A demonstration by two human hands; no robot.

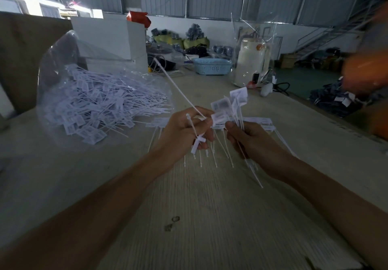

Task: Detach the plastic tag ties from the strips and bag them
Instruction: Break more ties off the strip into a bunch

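Holding work over the pale wood-grain table (210, 217), both bare hands sit near centre frame, close together. Left hand (184, 131) has fingers curled: thumb and forefinger pinch one long white tag tie (178, 89) whose thin tail runs up and to the left, well above the table. A second loose tie (196, 141) is tucked in the same hand, its flag end poking down below the lower fingers. Right hand (249, 139) has fingers curled round a bunch of ties (228, 106) w/ square printed flags fanned upward beside the thumb and thin tails dropping down past the palm. Whether these are joined to a strip can't be told; blur hides the joint.

Under and just behind the hands, more strips of ties (260, 122) lie flat on the table, tails pointing toward the person.

At left, a big clear plastic bag (63, 64) lies on the table w/ its mouth toward the hands, holding a heap of detached ties (98, 106), flags and tails jumbled. Bag is near the left hand but apart from it.

Farther back on the table: a light blue basket (212, 66), a white box (109, 38), an upright clear bag (252, 53) around a tall pale container. Far right edge, a blurred orange shape (365, 72), can't tell what. Background is a warehouse w/ metal walls and a staircase (327, 32).
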